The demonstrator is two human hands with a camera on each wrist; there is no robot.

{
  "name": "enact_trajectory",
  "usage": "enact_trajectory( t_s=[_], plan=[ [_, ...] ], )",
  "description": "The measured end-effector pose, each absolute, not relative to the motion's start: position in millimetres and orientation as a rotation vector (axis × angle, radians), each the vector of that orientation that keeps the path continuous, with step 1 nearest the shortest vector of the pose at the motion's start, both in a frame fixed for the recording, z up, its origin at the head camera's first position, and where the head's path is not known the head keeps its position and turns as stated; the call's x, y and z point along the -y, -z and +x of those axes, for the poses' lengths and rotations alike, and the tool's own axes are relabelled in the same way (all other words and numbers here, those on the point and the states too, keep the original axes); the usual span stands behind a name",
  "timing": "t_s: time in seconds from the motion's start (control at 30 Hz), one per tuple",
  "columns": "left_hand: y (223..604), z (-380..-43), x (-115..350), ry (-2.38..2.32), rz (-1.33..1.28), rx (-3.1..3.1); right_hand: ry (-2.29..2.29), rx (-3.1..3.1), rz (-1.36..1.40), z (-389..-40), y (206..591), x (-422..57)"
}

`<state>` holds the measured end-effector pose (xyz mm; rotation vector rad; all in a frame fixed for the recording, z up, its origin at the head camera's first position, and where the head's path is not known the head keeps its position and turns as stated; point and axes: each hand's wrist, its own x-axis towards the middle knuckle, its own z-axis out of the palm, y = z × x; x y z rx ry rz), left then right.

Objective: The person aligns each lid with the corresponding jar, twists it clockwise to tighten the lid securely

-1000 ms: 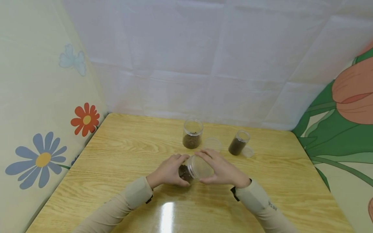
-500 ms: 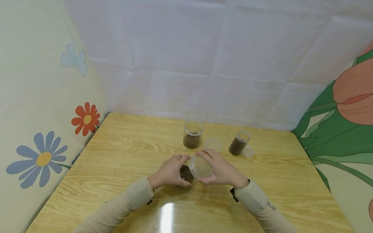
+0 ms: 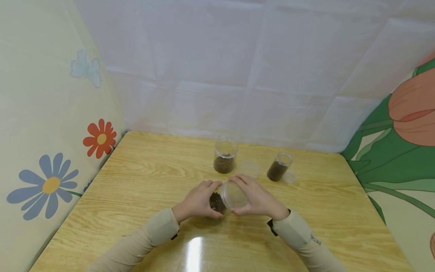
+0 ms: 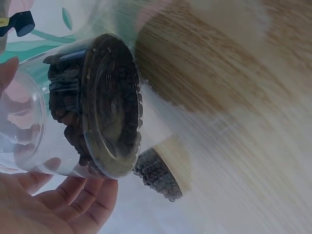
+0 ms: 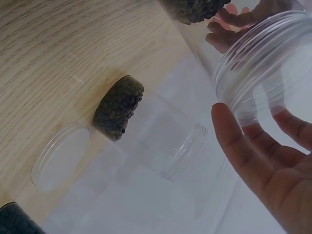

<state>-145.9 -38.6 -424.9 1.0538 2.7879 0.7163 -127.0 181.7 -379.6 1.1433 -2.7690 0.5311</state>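
A clear jar (image 3: 216,204) with dark brown beans in its bottom is tilted, its mouth pointing right, in the head view. My left hand (image 3: 197,200) grips the jar from the left, fingers curled round its side. The left wrist view shows the beans (image 4: 112,107) piled against the jar's base. From the right, my right hand (image 3: 258,196) holds the clear lid (image 3: 236,194) at the jar's mouth, thumb and fingers on its edge. In the right wrist view, ridged rings (image 5: 234,63) show around the mouth. Whether the lid is fully seated cannot be told.
Behind my hands stands an open clear jar (image 3: 224,163) partly filled with dark beans, a flat clear lid (image 3: 248,169) beside it. Farther right is a narrower jar (image 3: 277,170) of dark contents with a small lid (image 3: 289,177). A white cloth (image 3: 204,105) hangs behind the wooden table (image 3: 153,162).
Both hands, with the jar and lid, have shifted very slightly right in the head view since a second ago. The other jars and lids stay where they were.
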Motion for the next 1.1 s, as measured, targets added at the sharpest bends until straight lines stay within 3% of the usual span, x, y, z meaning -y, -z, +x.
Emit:
enact_trajectory(
  t_s=[0.9,1.1],
  plan=[
    [420.2,-142.9,36.9,-0.666,1.115,-2.805,-0.742,2.973,0.560,-113.2,380.9,-164.0],
    [419.2,-142.2,36.5,-0.660,1.111,-2.797,-0.749,3.030,0.543,-113.2,377.2,-165.8]
  ],
)
